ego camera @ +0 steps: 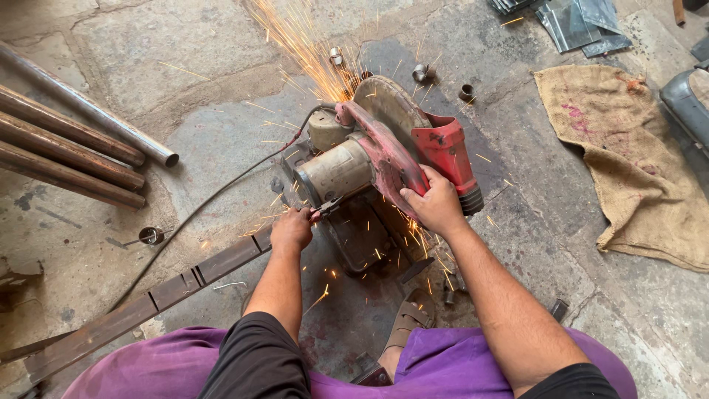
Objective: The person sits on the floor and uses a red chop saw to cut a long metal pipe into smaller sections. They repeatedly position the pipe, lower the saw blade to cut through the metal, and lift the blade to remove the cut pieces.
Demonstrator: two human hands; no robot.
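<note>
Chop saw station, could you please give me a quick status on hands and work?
Right hand gripping chop saw handle, sparks flying. Left hand holding pliers by the metal bar. Sandalled foot near the base.

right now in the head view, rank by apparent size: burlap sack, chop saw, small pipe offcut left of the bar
1. burlap sack
2. chop saw, close in apparent size to the sack, so that order is unsure
3. pipe offcut, clearly smallest

packages: none | labels: none | signs: none | screens: none
</note>
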